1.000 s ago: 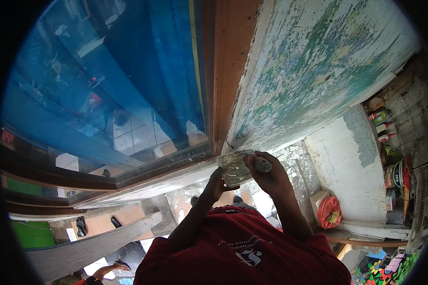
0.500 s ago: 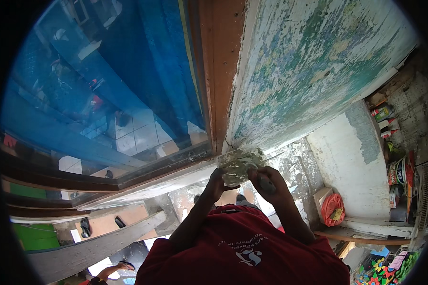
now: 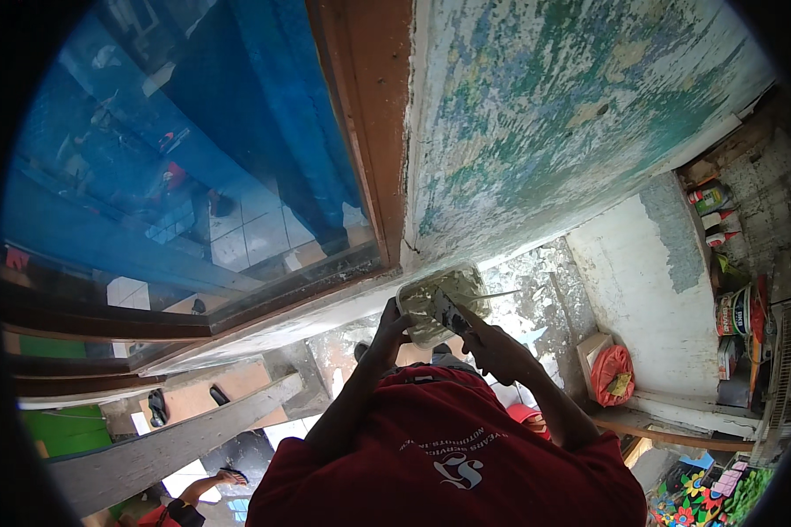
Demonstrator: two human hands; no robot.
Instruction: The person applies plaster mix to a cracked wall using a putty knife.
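Head view: a peeling wall of flaking green and white paint [image 3: 545,123] fills the upper frame, its bare patches unfilled. Left of the wall stands a brown wooden window frame [image 3: 360,114] around blue-tinted glass [image 3: 176,176]. Below the wall, a person in a red printed shirt [image 3: 448,457] works at its foot. Against the wall's lower edge sits a small clear plastic tub of pale putty [image 3: 435,299], the left hand [image 3: 387,334] gripping its near side, fingers wrapped round it. The right hand [image 3: 497,347], just right of the tub, has its fingers closed on a thin metal scraper blade [image 3: 453,314] dipped in the putty. Judging by the wall, filling has barely begun.
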